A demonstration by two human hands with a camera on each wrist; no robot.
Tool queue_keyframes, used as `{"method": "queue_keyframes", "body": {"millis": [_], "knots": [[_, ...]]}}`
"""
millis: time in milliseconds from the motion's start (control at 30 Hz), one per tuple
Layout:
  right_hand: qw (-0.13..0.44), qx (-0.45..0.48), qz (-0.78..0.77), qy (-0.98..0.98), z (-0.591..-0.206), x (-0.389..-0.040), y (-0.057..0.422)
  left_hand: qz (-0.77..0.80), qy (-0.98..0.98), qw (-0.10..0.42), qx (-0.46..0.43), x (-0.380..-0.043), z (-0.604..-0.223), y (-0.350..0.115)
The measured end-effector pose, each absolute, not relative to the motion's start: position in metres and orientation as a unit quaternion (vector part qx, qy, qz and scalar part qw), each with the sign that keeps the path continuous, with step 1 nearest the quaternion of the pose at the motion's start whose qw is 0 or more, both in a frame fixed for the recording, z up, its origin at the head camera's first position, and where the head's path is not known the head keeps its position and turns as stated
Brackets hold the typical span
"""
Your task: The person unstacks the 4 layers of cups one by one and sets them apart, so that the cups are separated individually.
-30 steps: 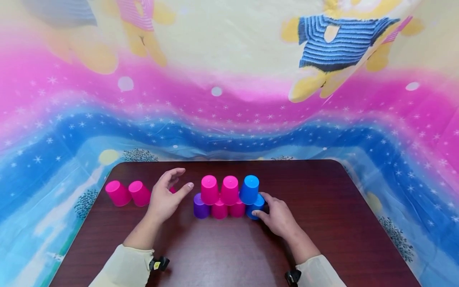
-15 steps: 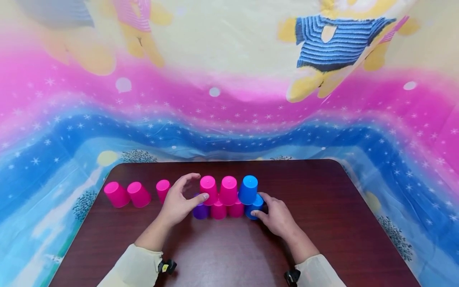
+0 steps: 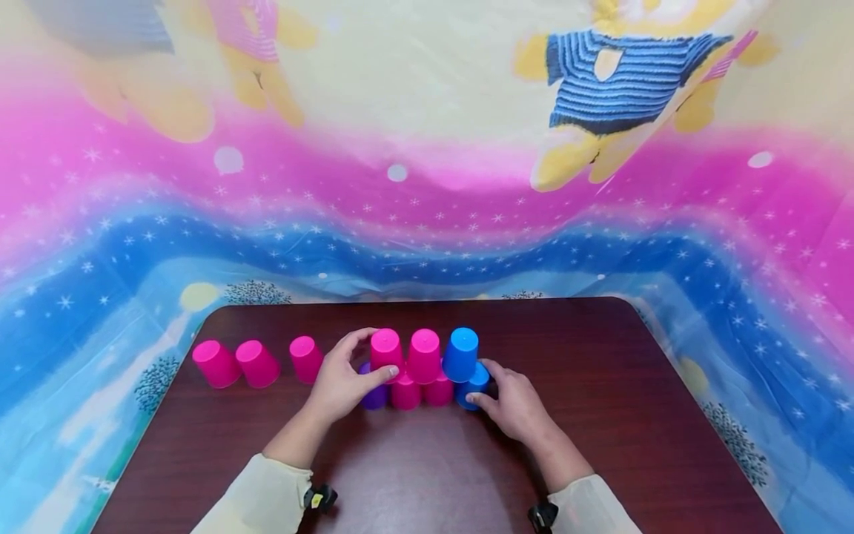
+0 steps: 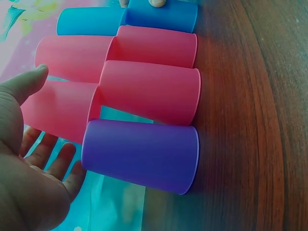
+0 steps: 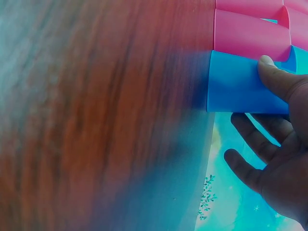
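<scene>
Upside-down plastic cups stand in a two-row stack. In its lower row are a purple cup [image 4: 139, 154], two pink cups [image 3: 405, 393] and a blue cup [image 5: 245, 82]. On top rest two pink cups, the left one [image 3: 385, 348] and the middle one [image 3: 424, 356], and another blue cup [image 3: 461, 354]. My left hand [image 3: 343, 382] is around the upper left pink cup, thumb in front and fingers partly hidden behind. My right hand [image 3: 517, 404] holds the lower blue cup from the right, thumb on its front, other fingers behind or beside it.
Three more upside-down pink cups stand left of the stack: one [image 3: 305, 360] beside the left hand, and two [image 3: 258, 363] farther left. The dark wood table [image 3: 600, 415] ends at a patterned cloth backdrop [image 3: 427, 259].
My left hand has moved right, from beside the stack to around its upper left pink cup, uncovering the separate pink cup behind it. The right hand has stayed at the lower blue cup.
</scene>
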State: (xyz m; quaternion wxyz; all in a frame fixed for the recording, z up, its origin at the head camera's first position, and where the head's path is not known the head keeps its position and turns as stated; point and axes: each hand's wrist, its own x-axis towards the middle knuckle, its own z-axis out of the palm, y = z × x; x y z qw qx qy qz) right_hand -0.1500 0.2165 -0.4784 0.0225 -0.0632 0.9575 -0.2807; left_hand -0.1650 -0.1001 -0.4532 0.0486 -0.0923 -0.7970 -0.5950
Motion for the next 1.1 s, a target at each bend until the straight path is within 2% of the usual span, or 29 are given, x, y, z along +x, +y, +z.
{"method": "queue_keyframes", "body": {"millis": [567,1100], "knots": [[0.024,-0.06,-0.277,0.959,-0.477,-0.149,0.216,-0.585,-0.806,0.052,-0.068,-0.163,-0.457,-0.104],[0.03,-0.054,-0.282,0.957,-0.479,-0.149,0.216,-0.548,-0.833,0.066,-0.037,-0.153,-0.454,-0.131]]}}
